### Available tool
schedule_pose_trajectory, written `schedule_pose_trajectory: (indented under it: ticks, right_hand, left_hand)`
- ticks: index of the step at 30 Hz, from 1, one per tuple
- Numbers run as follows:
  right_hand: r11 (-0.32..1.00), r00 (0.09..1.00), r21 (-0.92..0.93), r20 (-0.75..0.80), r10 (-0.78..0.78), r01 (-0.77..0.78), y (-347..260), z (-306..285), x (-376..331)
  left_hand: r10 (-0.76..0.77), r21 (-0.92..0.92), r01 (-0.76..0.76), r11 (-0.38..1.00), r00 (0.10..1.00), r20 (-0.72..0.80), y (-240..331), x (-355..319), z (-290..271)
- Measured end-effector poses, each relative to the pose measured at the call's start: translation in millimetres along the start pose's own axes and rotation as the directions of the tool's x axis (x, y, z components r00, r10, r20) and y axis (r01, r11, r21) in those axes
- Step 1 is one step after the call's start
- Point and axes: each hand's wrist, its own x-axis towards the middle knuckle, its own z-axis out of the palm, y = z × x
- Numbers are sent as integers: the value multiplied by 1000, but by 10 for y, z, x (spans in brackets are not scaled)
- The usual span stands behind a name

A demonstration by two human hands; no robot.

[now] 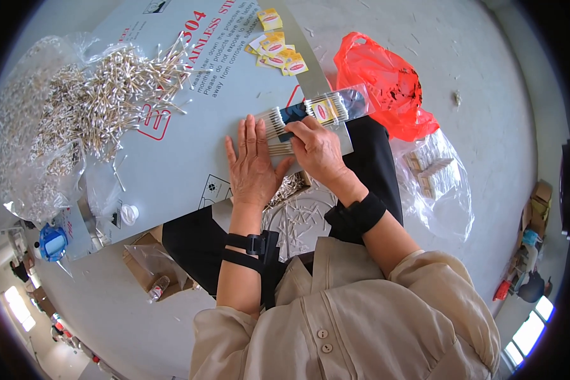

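My left hand (253, 170) lies flat at the table's near edge, fingers stretched, beside a row of cotton swabs (273, 125). My right hand (321, 153) is closed, knuckles bent, over the dark blue middle of the swab row; whatever its fingertips grip is hidden beneath them. Just beyond those fingers a yellow-and-white label card (324, 112) rests on the swabs. Clear plastic film (361, 100) sticks out past the row's right end. More yellow label cards (273, 45) are spread near the table's far edge.
A large heap of loose cotton swabs (95, 101) spills from a clear bag on the left. A red plastic bag (383, 82) and a clear bag of packed swabs (432, 168) are at the right. Below the table edge stands a cardboard box (147, 266). A white cap (129, 214) sits near the edge.
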Motion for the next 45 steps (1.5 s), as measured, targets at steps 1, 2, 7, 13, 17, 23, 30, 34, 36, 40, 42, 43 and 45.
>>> schedule_pose_trajectory:
  ticks: [1,2,7,13,17,23,30,34,36,40,42,43,45]
  right_hand:
    - [1000,1000,1,-13,6,-6,-3,1,-3]
    - [1000,1000,4,-27,11,-11,-7,5,-4]
    - [1000,1000,-2,-24,10,-11,-8,17,-7]
    - [1000,999,-12,45,8,-7,11,4,25]
    - [999,999,32,21,42,-43,-42,19,75]
    - [999,999,3,14,51,-51,-48,39,97]
    - [999,998,-30,58,32,-31,-43,25,101]
    - [998,999,41,20,50,-50,-37,33,140]
    - [997,998,53,15,55,-55,-37,32,171]
    - [997,996,-9,41,74,-73,-53,31,218]
    - [997,996,-29,43,76,-75,-56,28,233]
    - [996,995,-27,51,85,-84,-57,23,238]
    - [995,994,-24,59,94,-93,-55,28,244]
  left_hand:
    - [-1,0,1,1000,1000,-1,4,4,1]
    - [-2,5,2,1000,1000,-1,4,5,2]
    - [1,9,0,1000,1000,-9,1,2,3]
    - [-4,21,4,1000,1000,-1,10,13,-4]
    - [-5,20,6,1000,1000,-10,4,4,8]
    - [-8,16,8,1000,1000,-11,2,9,7]
    - [-9,14,9,1000,1000,-6,2,13,0]
    - [0,18,0,1000,1000,-24,-11,-2,14]
    - [6,8,-6,1000,1000,-30,-8,-5,18]
    - [0,14,0,1000,1000,-19,-8,-5,18]
    - [7,11,-7,1000,1000,-22,-9,-3,21]
    - [6,11,-6,1000,1000,-22,-9,-1,23]
    - [2,16,-1,1000,1000,-15,-8,-1,25]
